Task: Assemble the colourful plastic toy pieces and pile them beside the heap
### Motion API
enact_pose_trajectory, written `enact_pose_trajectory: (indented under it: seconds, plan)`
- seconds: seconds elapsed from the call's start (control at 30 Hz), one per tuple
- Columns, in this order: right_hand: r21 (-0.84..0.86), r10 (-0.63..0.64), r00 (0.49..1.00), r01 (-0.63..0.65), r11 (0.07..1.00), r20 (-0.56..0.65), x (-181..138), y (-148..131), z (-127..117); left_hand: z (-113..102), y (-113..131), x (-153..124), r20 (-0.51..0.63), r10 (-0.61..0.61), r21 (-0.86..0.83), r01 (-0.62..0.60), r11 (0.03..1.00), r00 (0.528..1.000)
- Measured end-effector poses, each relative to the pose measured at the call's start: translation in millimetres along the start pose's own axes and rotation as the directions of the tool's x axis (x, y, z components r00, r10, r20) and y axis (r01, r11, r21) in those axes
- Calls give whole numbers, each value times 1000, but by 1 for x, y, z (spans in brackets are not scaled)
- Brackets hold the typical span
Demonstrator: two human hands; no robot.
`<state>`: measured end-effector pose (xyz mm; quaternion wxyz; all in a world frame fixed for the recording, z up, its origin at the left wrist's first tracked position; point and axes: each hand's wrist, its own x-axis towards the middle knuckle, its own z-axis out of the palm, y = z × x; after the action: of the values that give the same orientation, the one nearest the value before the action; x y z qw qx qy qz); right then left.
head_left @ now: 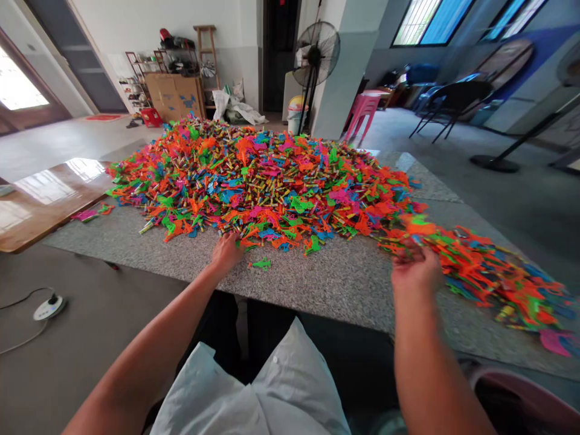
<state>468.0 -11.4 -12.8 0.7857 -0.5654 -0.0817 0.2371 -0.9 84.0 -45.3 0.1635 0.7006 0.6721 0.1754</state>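
My left hand rests at the near edge of the heap of coloured plastic toy pieces, its fingers pushed in among the pieces and hidden, so I cannot tell whether they grip anything. A lone green piece lies just beside it, clear of the heap on the granite tabletop. My right hand is at the heap's right-hand spill, fingers curled over a clump of orange pieces; how firmly they close is blurred. Beyond the heap stand a pedestal fan and a pink stool; left of the heap, a wooden table.
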Motion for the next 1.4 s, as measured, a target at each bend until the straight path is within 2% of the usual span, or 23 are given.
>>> enact_pose_trajectory:
  seconds: [0.03, 0.1, 0.13, 0.2, 0.27, 0.33, 0.4, 0.43, 0.47, 0.53, 0.6, 0.63, 0.7, 0.83, 0.87, 0.9, 0.97, 1.03, 1.07, 1.13, 1.27, 1.33, 1.4]
  plan:
    - [53, 20, 999, -18, 998, -37, 3, -2, 1, 1, -3, 1, 1, 6, 47, -7, 999, 1000]
    - [-10, 29, 999, -29, 1000, 37, -9, 6, 11, 4, -5, 3, 25, 34, 104, -36, 994, 999]
    - [-105, 29, 993, -17, 994, 116, -22, 15, 19, 6, -4, 3, 38, 40, 119, -44, 992, 998]
    - [-337, 36, 936, 90, 937, 351, -55, 38, 36, 9, -2, 3, 62, 38, 134, -46, 990, 997]
    - [-494, 60, 804, 303, 815, 592, -89, 62, 56, 11, -3, 4, 76, 22, 133, -32, 991, 997]
    - [-511, 79, 631, 542, 668, 772, -115, 80, 74, 10, -6, 5, 81, 12, 134, -23, 991, 997]
    - [-462, 76, 496, 729, 505, 865, -131, 91, 91, 8, -10, 5, 72, -2, 135, -8, 991, 997]
    - [-452, 74, 466, 790, 414, 882, -136, 94, 98, 6, -12, 4, 64, -7, 132, -1, 991, 998]
    - [-466, 85, 464, 827, 316, 882, -138, 96, 105, 5, -14, 3, 56, -11, 125, 3, 992, 998]
    - [-521, 133, 506, 844, 126, 852, -142, 97, 115, 3, -16, 0, 55, -12, 94, 7, 996, 998]
    - [-531, 196, 521, 847, 0, 831, -147, 97, 120, 2, -18, -5, 65, -22, 46, 19, 999, 998]
    - [-516, 218, 509, 856, -28, 833, -152, 98, 120, 2, -19, -7, 61, -39, 18, 38, 999, 997]
    - [-455, 254, 441, 890, -6, 861, -163, 101, 119, 3, -23, -12, 15, -101, -49, 102, 994, 995]
    - [-322, 311, 253, 927, 194, 916, -180, 111, 119, 6, -37, -17, -134, -246, -284, 201, 938, 960]
    - [-313, 305, 241, 925, 215, 921, -182, 113, 121, 6, -41, -17, -131, -266, -342, 209, 916, 955]
    - [-324, 288, 258, 923, 210, 922, -182, 115, 124, 6, -44, -16, -103, -280, -395, 219, 892, 955]
    - [-383, 243, 342, 912, 147, 908, -179, 117, 133, 4, -48, -15, 5, -299, -516, 258, 817, 954]
    - [-439, 220, 415, 896, 71, 883, -175, 118, 142, 3, -50, -14, 96, -318, -655, 301, 693, 943]
    - [-449, 222, 429, 893, 42, 875, -174, 118, 147, 2, -51, -14, 117, -331, -711, 311, 630, 936]
    - [-426, 260, 410, 905, 4, 874, -175, 117, 155, 1, -51, -14, 122, -359, -768, 317, 556, 925]
    - [-356, 293, 338, 935, 8, 895, -188, 121, 164, -3, -54, -16, 111, -390, -765, 329, 554, 914]
    - [-375, 272, 358, 927, 11, 893, -196, 124, 168, -7, -57, -18, 103, -394, -746, 333, 577, 913]
    - [-415, 265, 398, 910, 7, 878, -202, 128, 172, -12, -61, -21, 15, -361, -648, 284, 707, 932]
